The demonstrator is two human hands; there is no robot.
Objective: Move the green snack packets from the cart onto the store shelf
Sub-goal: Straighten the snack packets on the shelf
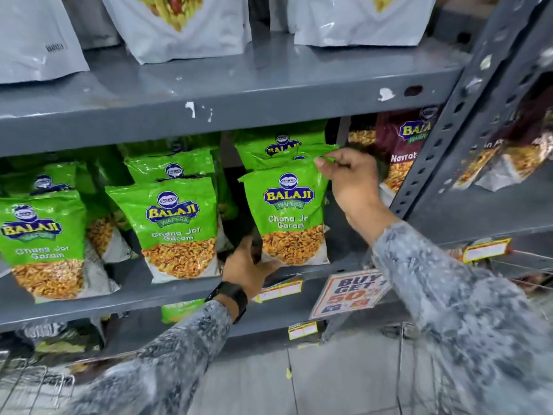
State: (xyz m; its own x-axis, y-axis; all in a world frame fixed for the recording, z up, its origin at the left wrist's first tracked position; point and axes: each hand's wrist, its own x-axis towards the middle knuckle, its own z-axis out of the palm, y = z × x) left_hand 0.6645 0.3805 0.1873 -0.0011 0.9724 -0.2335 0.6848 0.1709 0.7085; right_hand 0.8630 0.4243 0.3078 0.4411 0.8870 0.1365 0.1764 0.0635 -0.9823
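Note:
A green snack packet [288,215] stands upright at the front of the grey shelf [167,290], on the right of the green rows. My right hand [348,178] pinches its top right corner. My left hand [247,269], with a black wristband, is at the packet's lower left corner on the shelf lip, fingers bent against its base. More green packets stand behind it [279,143], in the middle [179,226] and at the left [42,244]. The cart [449,369] shows only as wire at the bottom right.
White pouches [182,25] fill the shelf above. Maroon packets [401,145] stand right of the green ones, beside a perforated grey upright [443,127]. Yellow price tags [279,290] and a promo card [350,292] hang off the shelf edge. Tiled floor lies below.

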